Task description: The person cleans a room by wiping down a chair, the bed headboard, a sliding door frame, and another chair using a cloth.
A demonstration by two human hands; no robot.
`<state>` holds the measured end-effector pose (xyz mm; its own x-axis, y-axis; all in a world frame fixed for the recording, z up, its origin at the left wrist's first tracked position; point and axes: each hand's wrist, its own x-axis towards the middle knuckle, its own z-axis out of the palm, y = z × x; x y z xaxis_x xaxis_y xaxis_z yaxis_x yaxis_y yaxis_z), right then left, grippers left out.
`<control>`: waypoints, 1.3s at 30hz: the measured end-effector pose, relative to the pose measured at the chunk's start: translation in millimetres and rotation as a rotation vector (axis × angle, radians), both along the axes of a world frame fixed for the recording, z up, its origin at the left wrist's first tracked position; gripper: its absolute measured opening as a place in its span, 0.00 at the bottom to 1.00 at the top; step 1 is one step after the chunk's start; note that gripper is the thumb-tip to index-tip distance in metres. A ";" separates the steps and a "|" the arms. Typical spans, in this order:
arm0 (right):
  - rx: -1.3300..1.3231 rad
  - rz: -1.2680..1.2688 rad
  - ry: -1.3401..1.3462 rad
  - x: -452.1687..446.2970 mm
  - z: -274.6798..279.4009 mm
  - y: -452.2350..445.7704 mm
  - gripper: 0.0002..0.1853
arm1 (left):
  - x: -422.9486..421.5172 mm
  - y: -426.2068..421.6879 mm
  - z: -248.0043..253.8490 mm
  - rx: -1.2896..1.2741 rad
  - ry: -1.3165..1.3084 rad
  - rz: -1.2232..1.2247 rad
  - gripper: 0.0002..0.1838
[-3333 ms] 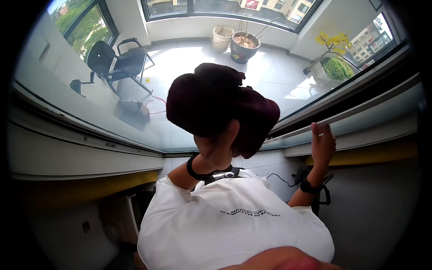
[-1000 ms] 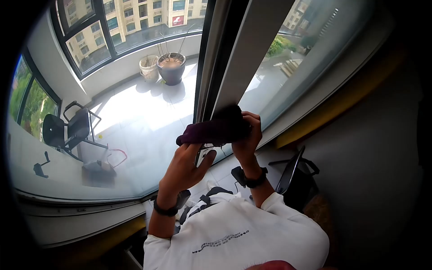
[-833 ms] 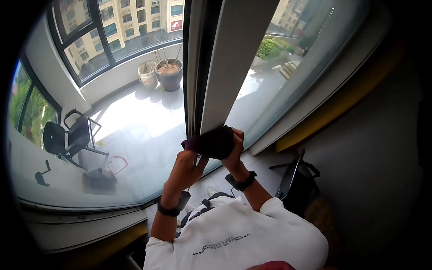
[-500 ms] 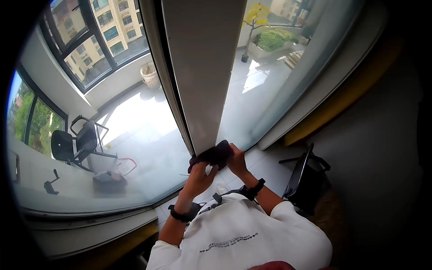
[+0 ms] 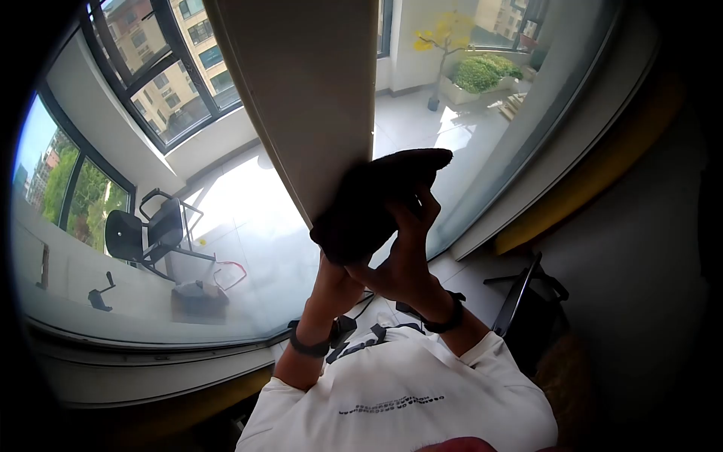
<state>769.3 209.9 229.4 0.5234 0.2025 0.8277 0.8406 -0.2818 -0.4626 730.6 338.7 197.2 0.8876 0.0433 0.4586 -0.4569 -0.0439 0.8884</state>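
A dark cloth (image 5: 361, 207), nearly black in the shade, is bunched up in front of the broad pale door frame (image 5: 309, 90). My left hand (image 5: 337, 286) grips the cloth from below at its lower left end, its fingers mostly hidden behind it. On the cloth's right side my right hand (image 5: 407, 260) holds it, with bent fingers raised against it and the thumb stretched toward my left hand. One end of the cloth sticks out to the upper right, beyond my right fingers. Glass panes stand on both sides of the frame.
Behind the left glass are a black chair (image 5: 154, 230) and a grey bag (image 5: 199, 292) on the floor. A yellow-flowered plant (image 5: 444, 41) and a green bush (image 5: 478, 73) show through the right pane. Another black chair (image 5: 527, 301) stands at my right.
The cloth has risen from low at the frame and looks larger and spread toward the upper right. My right hand has moved up with it. The view has turned right, and the frame now fills its upper middle.
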 end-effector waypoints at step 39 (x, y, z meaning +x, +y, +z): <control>-0.437 0.040 -0.949 132.6 200.5 -47.3 0.41 | 51.8 5.4 25.1 0.590 -0.636 0.885 0.44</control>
